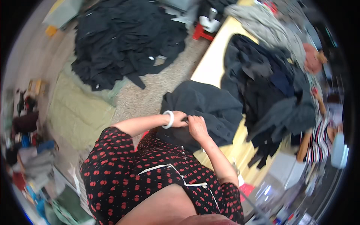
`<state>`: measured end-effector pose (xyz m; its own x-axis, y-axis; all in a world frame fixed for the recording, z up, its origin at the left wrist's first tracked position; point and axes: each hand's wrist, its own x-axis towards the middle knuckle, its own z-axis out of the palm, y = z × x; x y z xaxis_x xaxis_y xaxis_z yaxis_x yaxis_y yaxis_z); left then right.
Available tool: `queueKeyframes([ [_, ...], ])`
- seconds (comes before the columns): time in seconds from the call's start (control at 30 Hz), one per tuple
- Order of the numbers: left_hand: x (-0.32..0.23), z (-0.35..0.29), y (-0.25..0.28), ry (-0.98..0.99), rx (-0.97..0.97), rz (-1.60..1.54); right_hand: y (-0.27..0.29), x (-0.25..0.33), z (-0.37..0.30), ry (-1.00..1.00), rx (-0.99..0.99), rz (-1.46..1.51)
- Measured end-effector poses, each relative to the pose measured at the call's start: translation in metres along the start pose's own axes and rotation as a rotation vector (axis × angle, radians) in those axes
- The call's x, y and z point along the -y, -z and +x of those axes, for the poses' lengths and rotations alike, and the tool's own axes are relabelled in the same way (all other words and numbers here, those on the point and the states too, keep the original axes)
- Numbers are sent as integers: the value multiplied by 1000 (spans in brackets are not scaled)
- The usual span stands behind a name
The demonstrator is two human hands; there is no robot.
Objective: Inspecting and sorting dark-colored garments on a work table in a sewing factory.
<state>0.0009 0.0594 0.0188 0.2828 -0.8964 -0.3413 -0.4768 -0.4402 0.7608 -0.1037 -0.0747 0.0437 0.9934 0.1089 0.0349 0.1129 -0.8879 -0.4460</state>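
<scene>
A dark grey garment [210,99] lies bunched over the near end of the pale yellow table and hangs toward my lap. At its near edge my left hand [177,118], with a white bangle at the wrist, has its fingers closed on the cloth. Close beside it, my right hand [198,126] pinches the same garment. Between the two sets of fingertips shows a small black bit; whether it is a fold of the cloth or a separate piece, I cannot tell.
More dark garments [270,75] are heaped on the pale yellow table [215,56] to the right. A big black clothing pile [127,37] covers the floor at far left, with an olive green cloth [78,108] nearer. A red stool [202,33] stands beyond. Another person in stripes [318,144] is at right.
</scene>
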Motion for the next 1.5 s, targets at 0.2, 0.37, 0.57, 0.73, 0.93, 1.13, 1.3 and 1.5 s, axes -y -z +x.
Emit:
queueKeyframes([
  [0.2,2,-8,-14,-17,-179,73,-5,-6,1,9,12,35],
  [0.37,5,-4,-26,-82,-219,146,-17,-6,-8,-44,-31,-55],
  [0.57,15,-13,-32,-157,-156,193,-18,2,-9,-5,8,-168],
  [0.73,18,-9,-44,-156,-153,252,-22,-1,-21,62,-121,-112],
  [0.93,39,11,-37,-3,-74,99,-46,-10,-14,60,62,-217],
  [1.13,47,25,-32,12,9,82,-48,-18,-11,78,39,-130],
  [1.3,40,3,-30,-18,83,7,-62,-13,-17,81,4,-163],
  [1.5,39,-6,-43,-11,-7,128,-59,-12,-16,7,-4,-15],
])
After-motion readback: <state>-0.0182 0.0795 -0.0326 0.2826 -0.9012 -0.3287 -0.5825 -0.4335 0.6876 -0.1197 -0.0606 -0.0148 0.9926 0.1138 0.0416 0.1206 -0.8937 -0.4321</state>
